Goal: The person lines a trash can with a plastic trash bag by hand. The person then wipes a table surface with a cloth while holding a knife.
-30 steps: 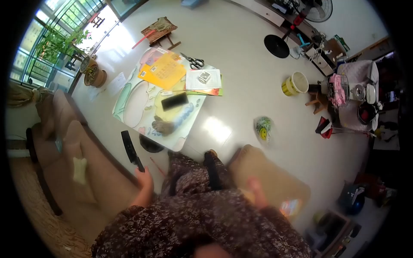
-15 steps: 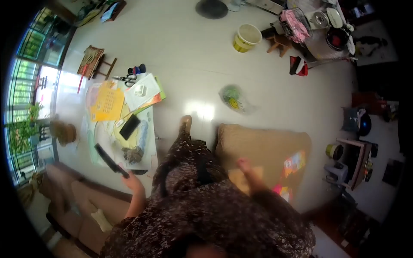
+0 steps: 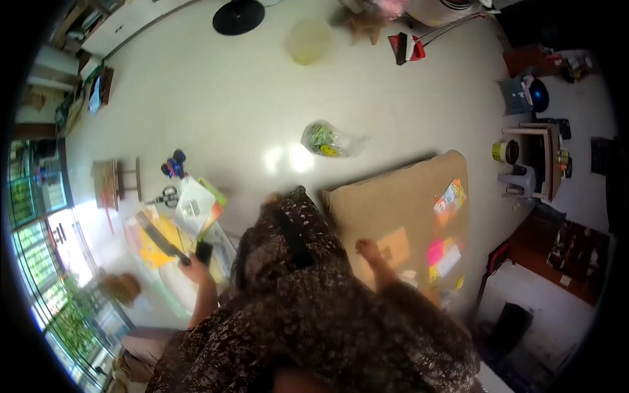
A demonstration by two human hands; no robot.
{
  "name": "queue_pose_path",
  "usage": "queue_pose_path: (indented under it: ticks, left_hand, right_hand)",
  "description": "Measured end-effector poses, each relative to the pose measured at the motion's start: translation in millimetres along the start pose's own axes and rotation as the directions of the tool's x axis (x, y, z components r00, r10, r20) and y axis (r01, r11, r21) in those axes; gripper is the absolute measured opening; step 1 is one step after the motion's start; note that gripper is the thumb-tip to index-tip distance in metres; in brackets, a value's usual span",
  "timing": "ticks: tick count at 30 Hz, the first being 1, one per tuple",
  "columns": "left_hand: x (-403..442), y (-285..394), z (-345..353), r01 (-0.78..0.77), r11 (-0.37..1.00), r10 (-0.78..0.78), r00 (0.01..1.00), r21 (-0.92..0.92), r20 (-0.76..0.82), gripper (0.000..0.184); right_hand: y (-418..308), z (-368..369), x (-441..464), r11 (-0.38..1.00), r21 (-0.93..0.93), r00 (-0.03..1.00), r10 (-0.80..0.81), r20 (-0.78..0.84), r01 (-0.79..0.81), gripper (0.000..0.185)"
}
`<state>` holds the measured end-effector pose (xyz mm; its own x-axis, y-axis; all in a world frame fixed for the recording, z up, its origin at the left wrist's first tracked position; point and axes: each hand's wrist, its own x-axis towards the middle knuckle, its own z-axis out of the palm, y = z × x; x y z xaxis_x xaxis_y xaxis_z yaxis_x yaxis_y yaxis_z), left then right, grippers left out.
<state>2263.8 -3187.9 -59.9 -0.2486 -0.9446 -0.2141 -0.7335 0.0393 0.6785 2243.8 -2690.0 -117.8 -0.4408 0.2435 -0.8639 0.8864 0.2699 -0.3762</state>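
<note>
My left hand is wrapped round the dark handle of a kitchen knife. Its broad blade points up and left, above the low table with yellow sheets. Close by the hand lies a black phone, partly covered by it. My right hand is curled closed over the brown padded seat, with nothing visible in it. Near it on the seat is an orange-brown sheet. A clear plastic bag with green contents and a yellow smiley lies on the floor ahead.
Scissors and a white tray-like item are at the table's far end. Beyond stand a small wooden stool, a blurred yellowish bucket and a red dustpan. Bright papers lie on the seat's right part.
The view has turned to the right and moved forward. The knife stays in my left hand, now over the yellow sheets. My right hand remains over the seat, its fingers seen more sharply curled.
</note>
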Motion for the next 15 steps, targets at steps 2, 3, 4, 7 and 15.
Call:
queue_pose_path:
  ticks: [2,3,4,7,15]
  left_hand:
    - [6,41,28,-0.016,0.997,0.016,1.0,-0.072,-0.006,0.043]
    - [18,47,42,-0.066,0.998,0.067,0.997,-0.025,0.037,0.043]
    - [25,52,60,-0.086,0.995,0.088,0.995,-0.04,0.039,0.042]
    - [29,95,106,-0.112,0.993,0.115,0.989,-0.04,0.089,0.041]
    - [9,207,183,-0.067,0.997,0.074,0.974,-0.043,0.216,0.041]
  right_hand:
    - [23,0,14,0.999,-0.037,0.999,0.009,0.04,-0.008,0.036]
    - [21,-3,13,0.998,-0.066,0.998,0.004,0.069,0.001,0.037]
    - [17,-5,15,0.962,-0.263,0.994,-0.051,0.095,0.075,0.036]
    - [5,-9,39,0.985,0.109,0.989,0.128,0.072,-0.135,0.036]
    - [-108,-56,126,0.978,0.064,0.98,-0.2,-0.004,0.2,0.032]
